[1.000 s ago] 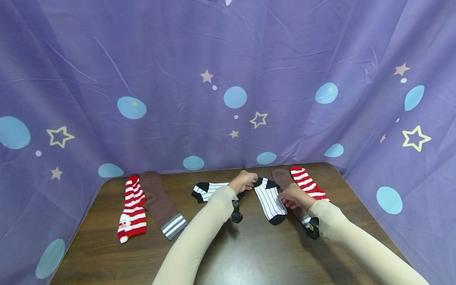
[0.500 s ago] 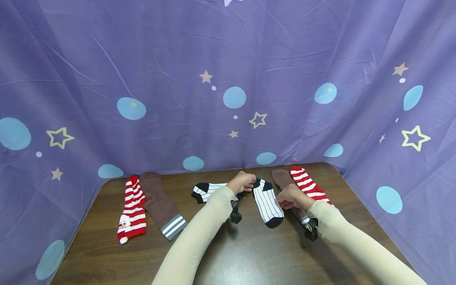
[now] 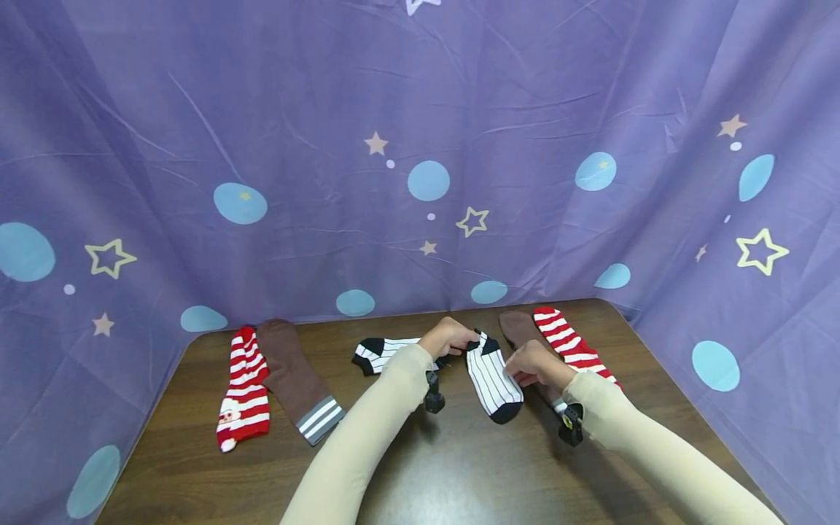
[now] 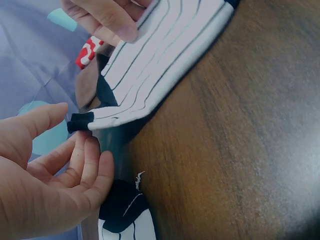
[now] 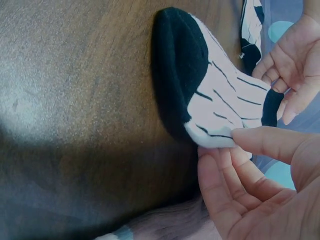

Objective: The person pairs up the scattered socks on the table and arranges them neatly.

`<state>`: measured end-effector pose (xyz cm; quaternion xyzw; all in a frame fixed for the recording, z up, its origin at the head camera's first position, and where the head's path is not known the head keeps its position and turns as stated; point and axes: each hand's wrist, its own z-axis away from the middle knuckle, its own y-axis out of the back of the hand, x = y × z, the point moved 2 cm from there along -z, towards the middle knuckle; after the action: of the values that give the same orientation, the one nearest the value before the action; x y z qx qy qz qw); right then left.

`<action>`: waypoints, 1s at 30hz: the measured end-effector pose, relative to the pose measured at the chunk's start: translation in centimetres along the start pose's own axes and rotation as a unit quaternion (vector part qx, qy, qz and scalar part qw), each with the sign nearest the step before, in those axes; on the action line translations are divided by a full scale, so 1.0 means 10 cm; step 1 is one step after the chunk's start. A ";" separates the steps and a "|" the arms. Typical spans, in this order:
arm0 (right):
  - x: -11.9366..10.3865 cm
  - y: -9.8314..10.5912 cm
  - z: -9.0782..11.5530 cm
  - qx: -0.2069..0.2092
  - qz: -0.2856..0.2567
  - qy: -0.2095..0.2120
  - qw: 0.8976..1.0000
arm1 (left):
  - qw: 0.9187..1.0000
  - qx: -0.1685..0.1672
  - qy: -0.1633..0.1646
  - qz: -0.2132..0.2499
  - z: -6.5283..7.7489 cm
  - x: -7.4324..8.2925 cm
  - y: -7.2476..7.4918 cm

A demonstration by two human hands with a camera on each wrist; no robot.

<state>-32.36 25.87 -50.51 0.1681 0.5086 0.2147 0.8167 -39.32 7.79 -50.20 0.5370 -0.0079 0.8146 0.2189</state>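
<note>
A white ankle sock [image 3: 492, 379] with black stripes, heel, toe and cuff lies at the right of centre on the table. My left hand [image 3: 448, 337] is at its cuff; in the left wrist view the thumb and fingertips come to either side of the black cuff [image 4: 80, 122], which is lifted. With thumb and fingers my right hand [image 5: 260, 185] pinches the sock's edge near the middle. Just left lies a matching striped sock [image 3: 397, 346], partly hidden by the left forearm. A brown sock [image 3: 518, 327] passes beneath the right hand.
A red-and-white striped sock [image 3: 569, 337] lies right of the brown one. At the table's left are another red-and-white sock [image 3: 248, 390] with a Santa face and a brown sock [image 3: 292, 372] with a grey striped cuff. A purple curtain [image 3: 328, 182] stands behind the table [image 3: 459, 467].
The striped sock has shifted slightly left and its cuff end has been raised and bent. My right hand has moved a little left with it; the left hand has barely moved.
</note>
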 end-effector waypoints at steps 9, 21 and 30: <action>-0.01 0.01 -0.01 -0.012 0.010 -0.005 1.000 | 1.000 0.020 -0.014 -0.011 0.02 0.01 -0.01; 0.01 -0.02 0.02 0.011 0.049 0.001 0.999 | 0.996 0.072 -0.002 -0.048 -0.05 -0.03 -0.05; -0.04 0.07 0.00 -0.020 0.028 0.010 0.999 | 0.997 0.060 -0.029 0.026 -0.02 0.03 0.02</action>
<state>-32.65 26.28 -49.91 0.1639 0.5076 0.2496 0.8081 -39.67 7.71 -50.00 0.5724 0.0203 0.8031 0.1645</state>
